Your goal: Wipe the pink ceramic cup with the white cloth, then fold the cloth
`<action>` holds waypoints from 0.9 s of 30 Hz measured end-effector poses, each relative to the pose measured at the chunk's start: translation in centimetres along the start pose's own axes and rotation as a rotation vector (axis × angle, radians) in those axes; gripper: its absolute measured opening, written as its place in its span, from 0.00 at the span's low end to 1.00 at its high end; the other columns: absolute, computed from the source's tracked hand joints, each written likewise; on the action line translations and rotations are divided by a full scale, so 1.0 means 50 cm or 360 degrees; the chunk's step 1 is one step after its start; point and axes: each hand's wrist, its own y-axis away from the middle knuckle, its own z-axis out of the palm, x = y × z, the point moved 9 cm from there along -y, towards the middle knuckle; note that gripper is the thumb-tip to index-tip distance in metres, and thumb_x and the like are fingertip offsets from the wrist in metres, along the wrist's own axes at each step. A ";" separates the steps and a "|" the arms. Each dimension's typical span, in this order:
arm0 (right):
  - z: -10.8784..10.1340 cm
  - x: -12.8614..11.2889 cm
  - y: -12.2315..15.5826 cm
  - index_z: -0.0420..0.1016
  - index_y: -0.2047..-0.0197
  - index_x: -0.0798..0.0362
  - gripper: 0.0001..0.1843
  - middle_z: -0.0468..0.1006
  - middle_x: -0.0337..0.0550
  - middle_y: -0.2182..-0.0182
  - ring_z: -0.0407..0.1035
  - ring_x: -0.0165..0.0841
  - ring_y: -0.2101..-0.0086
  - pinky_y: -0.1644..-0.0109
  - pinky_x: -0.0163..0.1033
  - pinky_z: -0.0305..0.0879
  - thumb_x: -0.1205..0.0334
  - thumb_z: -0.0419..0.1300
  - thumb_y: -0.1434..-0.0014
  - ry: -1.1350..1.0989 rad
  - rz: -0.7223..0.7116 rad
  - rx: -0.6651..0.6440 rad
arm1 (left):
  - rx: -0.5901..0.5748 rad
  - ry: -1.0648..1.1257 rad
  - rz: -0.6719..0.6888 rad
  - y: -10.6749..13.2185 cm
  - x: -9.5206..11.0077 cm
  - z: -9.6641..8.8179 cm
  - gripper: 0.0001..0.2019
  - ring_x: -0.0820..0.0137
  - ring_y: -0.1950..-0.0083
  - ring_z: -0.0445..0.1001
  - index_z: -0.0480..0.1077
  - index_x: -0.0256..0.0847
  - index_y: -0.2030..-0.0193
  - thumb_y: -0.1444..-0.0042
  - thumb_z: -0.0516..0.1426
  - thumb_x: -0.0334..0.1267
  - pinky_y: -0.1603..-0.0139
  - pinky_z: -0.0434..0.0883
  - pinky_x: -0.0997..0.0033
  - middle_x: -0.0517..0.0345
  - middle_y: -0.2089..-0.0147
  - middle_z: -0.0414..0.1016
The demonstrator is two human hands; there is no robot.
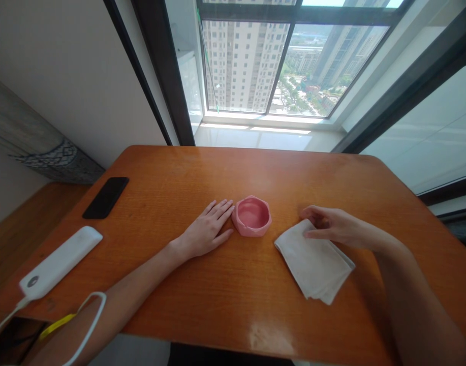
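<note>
My left hand (208,230) lies flat and palm-down on the orange wooden table (179,173), its fingertips just beside a small pink ceramic bowl (251,216). The bowl has a faceted, wavy rim and stands upright, with nothing visible inside. To its right lies a folded white cloth (314,262), set at an angle. My right hand (324,225) hovers low over the cloth's upper corner, fingers loosely curled. Its fingertips seem to touch the cloth without gripping it.
A black smartphone (105,197) lies face-down or dark near the table's far left edge. A white power bank (59,262) lies at the near left, with a white cable (91,325) and a yellow strap (57,326) trailing off the table. A window stands behind the table.
</note>
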 end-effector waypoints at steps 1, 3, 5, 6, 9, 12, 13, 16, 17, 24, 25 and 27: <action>0.006 -0.003 0.001 0.84 0.60 0.48 0.29 0.80 0.41 0.67 0.72 0.37 0.67 0.65 0.40 0.70 0.30 0.75 0.44 -0.0004 0.0013 -0.0051 | -0.0011 -0.0005 -0.0009 0.000 0.000 0.001 0.34 0.54 0.10 0.51 0.52 0.43 0.14 0.20 0.50 0.52 0.09 0.50 0.44 0.46 0.12 0.54; 0.017 -0.023 0.003 0.81 0.63 0.49 0.27 0.78 0.40 0.66 0.70 0.35 0.66 0.64 0.40 0.69 0.31 0.74 0.41 -0.0025 -0.0010 -0.0136 | -0.0031 -0.0011 -0.0023 -0.001 -0.001 0.002 0.34 0.54 0.10 0.51 0.52 0.41 0.14 0.20 0.50 0.52 0.09 0.49 0.44 0.45 0.12 0.53; 0.028 -0.057 0.008 0.81 0.61 0.49 0.25 0.80 0.42 0.61 0.72 0.36 0.63 0.61 0.40 0.70 0.34 0.73 0.38 -0.0149 -0.0057 -0.0213 | -0.0028 -0.0009 -0.0023 -0.001 -0.001 0.001 0.34 0.54 0.10 0.51 0.52 0.41 0.14 0.20 0.50 0.52 0.09 0.50 0.44 0.45 0.12 0.54; 0.038 -0.075 0.012 0.81 0.58 0.49 0.24 0.81 0.42 0.60 0.73 0.36 0.63 0.61 0.39 0.70 0.36 0.73 0.36 -0.0249 -0.0059 -0.0281 | -0.0018 -0.0007 -0.0017 -0.001 -0.001 0.000 0.34 0.54 0.10 0.51 0.52 0.42 0.14 0.20 0.50 0.52 0.10 0.50 0.44 0.45 0.12 0.54; 0.071 -0.133 0.022 0.80 0.55 0.49 0.24 0.79 0.39 0.66 0.71 0.33 0.68 0.68 0.36 0.65 0.37 0.74 0.37 -0.0514 -0.0035 -0.0446 | 0.0007 -0.0001 0.0000 0.000 0.000 0.000 0.34 0.54 0.10 0.52 0.51 0.44 0.14 0.20 0.50 0.52 0.10 0.50 0.44 0.46 0.12 0.54; 0.090 -0.193 0.006 0.80 0.56 0.50 0.24 0.79 0.38 0.68 0.70 0.31 0.70 0.70 0.35 0.65 0.38 0.75 0.38 -0.0630 -0.0117 -0.0356 | 0.0004 0.0006 0.0004 0.001 0.000 0.002 0.34 0.55 0.10 0.51 0.50 0.44 0.13 0.19 0.49 0.52 0.10 0.49 0.44 0.46 0.12 0.53; 0.094 -0.211 -0.005 0.80 0.57 0.50 0.24 0.80 0.38 0.68 0.71 0.32 0.70 0.69 0.35 0.66 0.38 0.75 0.38 -0.0636 -0.0167 -0.0295 | 0.0002 0.0006 0.0004 0.000 0.000 0.002 0.34 0.54 0.10 0.51 0.50 0.44 0.13 0.19 0.49 0.53 0.10 0.50 0.44 0.45 0.12 0.53; 0.097 -0.252 -0.050 0.83 0.58 0.49 0.20 0.83 0.39 0.66 0.72 0.33 0.68 0.65 0.38 0.69 0.40 0.74 0.36 -0.0476 -0.0329 -0.0032 | -0.0001 0.0002 -0.0002 0.000 0.000 0.003 0.34 0.54 0.10 0.51 0.50 0.44 0.13 0.19 0.49 0.53 0.10 0.50 0.43 0.45 0.12 0.53; 0.094 -0.265 -0.065 0.84 0.58 0.49 0.19 0.84 0.39 0.64 0.73 0.33 0.67 0.63 0.38 0.70 0.41 0.73 0.35 -0.0368 -0.0403 0.0069 | -0.0006 0.0000 -0.0004 0.000 0.001 0.003 0.34 0.54 0.10 0.51 0.50 0.44 0.13 0.19 0.49 0.53 0.10 0.50 0.43 0.45 0.12 0.53; 0.082 -0.304 -0.146 0.87 0.54 0.47 0.14 0.90 0.42 0.57 0.79 0.38 0.59 0.53 0.43 0.72 0.46 0.69 0.32 -0.0132 -0.0578 0.0314 | -0.0023 -0.0002 0.0005 0.000 0.001 0.004 0.34 0.54 0.10 0.50 0.51 0.42 0.14 0.20 0.49 0.52 0.10 0.49 0.44 0.45 0.12 0.53; 0.079 -0.302 -0.156 0.87 0.54 0.48 0.15 0.90 0.42 0.57 0.79 0.38 0.60 0.53 0.43 0.72 0.46 0.70 0.33 -0.0155 -0.0557 0.0337 | -0.0021 -0.0004 0.0015 0.000 0.001 0.004 0.34 0.54 0.10 0.51 0.51 0.42 0.14 0.20 0.50 0.52 0.10 0.49 0.43 0.45 0.12 0.53; 0.076 -0.300 -0.176 0.87 0.54 0.48 0.14 0.90 0.41 0.60 0.78 0.38 0.61 0.55 0.42 0.71 0.47 0.71 0.35 -0.0172 -0.0532 0.0372 | -0.0023 -0.0014 0.0022 0.001 0.000 0.005 0.35 0.53 0.10 0.51 0.51 0.42 0.14 0.21 0.51 0.53 0.10 0.49 0.43 0.44 0.12 0.53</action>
